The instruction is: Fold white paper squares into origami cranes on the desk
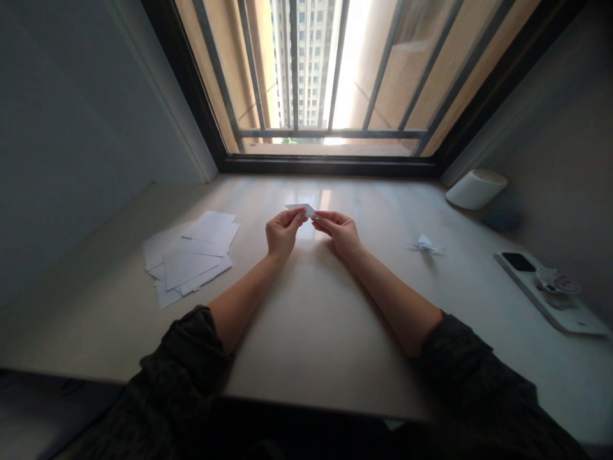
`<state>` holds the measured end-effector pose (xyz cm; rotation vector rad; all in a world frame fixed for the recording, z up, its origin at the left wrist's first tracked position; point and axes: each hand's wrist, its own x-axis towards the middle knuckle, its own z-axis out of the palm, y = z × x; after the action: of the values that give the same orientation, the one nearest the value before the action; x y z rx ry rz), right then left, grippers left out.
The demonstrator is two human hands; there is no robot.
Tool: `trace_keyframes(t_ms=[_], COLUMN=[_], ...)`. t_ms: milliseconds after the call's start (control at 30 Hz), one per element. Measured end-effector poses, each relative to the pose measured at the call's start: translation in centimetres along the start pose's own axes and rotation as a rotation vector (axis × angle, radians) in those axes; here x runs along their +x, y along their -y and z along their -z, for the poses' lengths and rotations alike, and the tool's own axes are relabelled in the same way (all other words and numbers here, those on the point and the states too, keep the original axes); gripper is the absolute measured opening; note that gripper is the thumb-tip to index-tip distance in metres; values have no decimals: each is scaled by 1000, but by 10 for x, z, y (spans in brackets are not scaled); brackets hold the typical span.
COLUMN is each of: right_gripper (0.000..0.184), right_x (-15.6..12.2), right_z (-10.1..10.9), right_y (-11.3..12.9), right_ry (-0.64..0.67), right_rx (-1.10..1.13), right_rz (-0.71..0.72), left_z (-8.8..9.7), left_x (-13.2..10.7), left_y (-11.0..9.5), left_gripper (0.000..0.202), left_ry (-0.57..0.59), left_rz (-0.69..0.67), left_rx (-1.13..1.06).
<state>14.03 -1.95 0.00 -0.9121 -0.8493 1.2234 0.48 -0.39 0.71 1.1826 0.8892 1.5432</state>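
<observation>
A small folded piece of white paper (301, 207) is held just above the pale table (316, 319), near its middle. My left hand (282, 231) pinches its left side with curled fingers. My right hand (339, 231) pinches its right end, fingers also curled. Both forearms reach forward from dark sleeves at the bottom of the view.
A loose pile of white paper sheets (189, 255) lies to the left. A small folded paper figure (425, 245) sits to the right. Farther right lie a phone (550, 287) with a sticker and a white roll (475, 188). A barred window (330, 83) stands behind the table.
</observation>
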Motion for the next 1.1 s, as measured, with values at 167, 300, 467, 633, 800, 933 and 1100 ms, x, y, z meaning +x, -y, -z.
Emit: trace_keyframes(t_ms=[167,300,467,633,800,933,1100], right_gripper=[30,30,38,47,44,42,42], right_x=[-1,-1,0,2,3,2,1], right_z=[-1,-2,-1,2,3,3,2], right_y=[0,-1,-2,-5,-6,-5,-5], right_ry=[-5,-13,-17,-46,-37,-16,12], right_rx=[2,-4,-56,-89,-93,-112,-114], right_rz=[27,39,57,85,83,80,104], left_z=[0,1,3,4,5,5,5], left_x=[0,1,1,1,0,0,0], left_y=[-1,0,1,1,0,1,1], left_gripper=[30,30,56,78,83,77,65], left_ry=[16,30,49,51,78,63,82], left_rz=[-5,-16,26,61,52,70,87], left_rx=[-10,5,13,-15,9,10,3])
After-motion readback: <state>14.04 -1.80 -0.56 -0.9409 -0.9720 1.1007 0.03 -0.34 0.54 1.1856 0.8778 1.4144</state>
